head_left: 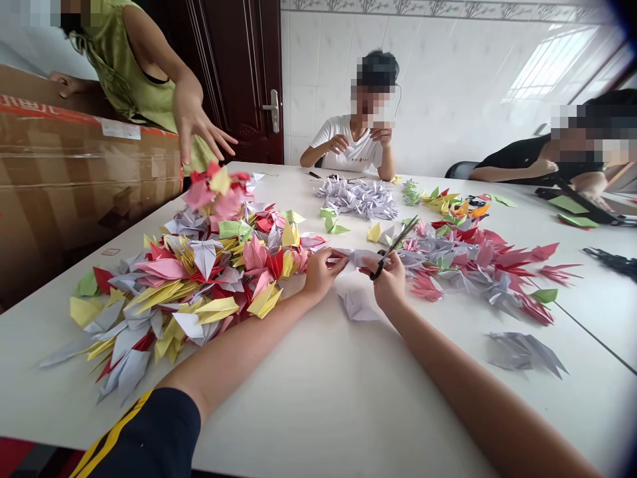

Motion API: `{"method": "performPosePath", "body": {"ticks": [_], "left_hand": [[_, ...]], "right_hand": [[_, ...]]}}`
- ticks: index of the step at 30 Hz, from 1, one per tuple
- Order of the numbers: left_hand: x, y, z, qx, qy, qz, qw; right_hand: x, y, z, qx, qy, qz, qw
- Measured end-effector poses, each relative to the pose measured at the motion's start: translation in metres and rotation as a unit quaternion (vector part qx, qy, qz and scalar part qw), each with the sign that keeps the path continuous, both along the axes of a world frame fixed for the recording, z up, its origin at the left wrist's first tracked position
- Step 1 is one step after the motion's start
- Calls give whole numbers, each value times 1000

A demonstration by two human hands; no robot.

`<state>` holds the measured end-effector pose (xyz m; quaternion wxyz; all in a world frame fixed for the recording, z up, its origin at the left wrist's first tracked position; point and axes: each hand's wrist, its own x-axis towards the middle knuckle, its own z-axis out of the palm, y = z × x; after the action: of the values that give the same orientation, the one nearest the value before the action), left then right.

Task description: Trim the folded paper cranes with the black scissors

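The left hand (321, 272) pinches a white folded paper (351, 255), just left of the scissors (403, 236). The right hand (391, 277) grips these scissors, its fingertips at the paper's other end. Origami heaps (199, 279) crowd both sides of the scissors; nearer than them lies a loose white piece (359, 305). Another person's spread hand (196, 123) is far left of them.

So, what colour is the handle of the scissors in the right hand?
Black; the scissors' handle shows best in the head view.
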<state>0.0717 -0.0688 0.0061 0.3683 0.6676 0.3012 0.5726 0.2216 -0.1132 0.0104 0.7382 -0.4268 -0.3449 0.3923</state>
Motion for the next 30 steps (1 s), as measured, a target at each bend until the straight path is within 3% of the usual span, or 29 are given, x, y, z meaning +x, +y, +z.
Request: {"method": "performPosePath", "body": {"ticks": [8, 14, 18, 30], "left_hand": [[-2, -5, -1, 71, 52, -8, 996], [-3, -9, 1, 75, 38, 0, 996], [-4, -10, 3, 104, 81, -1, 991], [-5, -11, 8, 151, 209, 134, 957]], "right_hand": [[-6, -4, 2, 8, -30, 8, 999], [-8, -5, 3, 16, -16, -10, 1000], [-8, -5, 1, 13, -21, -10, 1000], [-9, -6, 4, 10, -27, -19, 999]]}}
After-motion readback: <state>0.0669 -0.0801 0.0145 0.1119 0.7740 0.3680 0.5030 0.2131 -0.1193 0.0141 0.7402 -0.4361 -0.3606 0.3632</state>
